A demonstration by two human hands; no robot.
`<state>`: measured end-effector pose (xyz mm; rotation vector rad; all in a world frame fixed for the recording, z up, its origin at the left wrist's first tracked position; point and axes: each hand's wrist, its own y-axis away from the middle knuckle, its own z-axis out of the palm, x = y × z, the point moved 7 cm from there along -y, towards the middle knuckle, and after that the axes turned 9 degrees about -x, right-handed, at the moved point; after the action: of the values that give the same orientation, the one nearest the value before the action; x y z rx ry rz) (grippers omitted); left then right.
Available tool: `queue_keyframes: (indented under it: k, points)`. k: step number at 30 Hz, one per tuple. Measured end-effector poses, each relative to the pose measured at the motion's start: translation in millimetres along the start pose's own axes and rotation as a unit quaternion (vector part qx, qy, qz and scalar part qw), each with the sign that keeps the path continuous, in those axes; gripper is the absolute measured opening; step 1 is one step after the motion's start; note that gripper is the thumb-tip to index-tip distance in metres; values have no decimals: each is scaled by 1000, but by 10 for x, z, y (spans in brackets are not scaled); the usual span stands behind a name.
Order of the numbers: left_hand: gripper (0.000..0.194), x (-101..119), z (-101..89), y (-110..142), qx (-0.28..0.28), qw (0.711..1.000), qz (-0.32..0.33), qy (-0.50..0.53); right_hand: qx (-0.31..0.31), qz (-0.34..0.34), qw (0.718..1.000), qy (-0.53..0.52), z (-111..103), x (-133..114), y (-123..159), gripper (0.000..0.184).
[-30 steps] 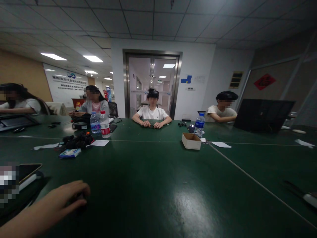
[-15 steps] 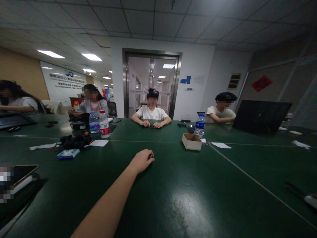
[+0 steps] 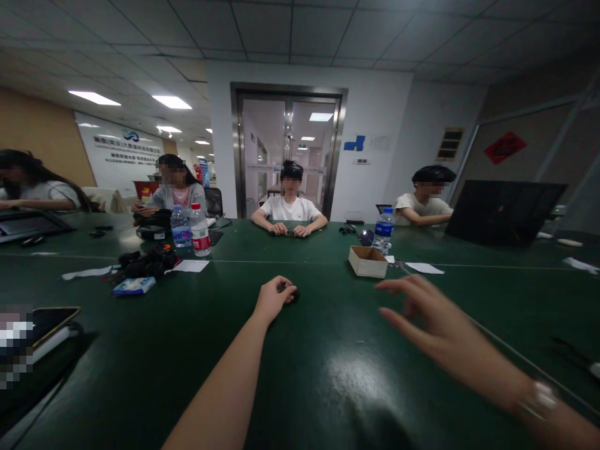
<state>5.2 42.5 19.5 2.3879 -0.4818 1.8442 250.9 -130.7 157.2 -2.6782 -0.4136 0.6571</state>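
Note:
My left hand (image 3: 272, 296) rests on the green table (image 3: 309, 350), its fingers closed round a small dark object (image 3: 294, 294) whose kind I cannot make out. Part of that object shows beyond my fingertips. Over the right side of the table hangs my right hand (image 3: 417, 312), slightly blurred, with thumb and fingers apart and nothing between them. A metal-banded watch (image 3: 538, 400) is on the right wrist. Just beyond my right fingertips stands a small open cardboard box (image 3: 368, 265).
Behind the box is a blue-capped water bottle (image 3: 384, 230). Two bottles (image 3: 200, 234), a black tangled bundle (image 3: 147, 265) and a blue-white packet (image 3: 134, 285) are at left. A phone (image 3: 56, 319) lies near left. A monitor (image 3: 506, 212) stands right. Several people sit around the table.
My right hand has come into view from the right, open. My left hand has shifted slightly, and more of the dark object shows in it. The view has tilted a little.

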Motion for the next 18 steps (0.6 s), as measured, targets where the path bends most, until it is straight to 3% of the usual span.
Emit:
queue_keyframes:
  k: [1,2,5,7,9,12,18]
  points:
    - [20,-29,0,-15,1,1000,-2,18,-85,2,996,-18,331,-30,-241,30]
    - [21,-58,-4,-33,3,999,-2,34,-123,10,992,-32,624,-42,-465,32]
    - [23,-136,-29,-101,12,996,12,82,-164,55,981,-89,1413,33,-1016,48]
    - [26,-177,-60,-144,21,993,24,113,-229,88,948,-201,1903,103,-1217,46]
    - [30,-208,-97,-175,33,990,33,135,-266,76,907,-318,2217,95,-1322,33]
    - [35,-237,-134,-200,50,986,37,152,-238,44,876,-417,2357,94,-1392,22]
    - [37,-278,-120,-259,60,993,-3,104,-155,60,870,-463,2375,225,-1396,25]
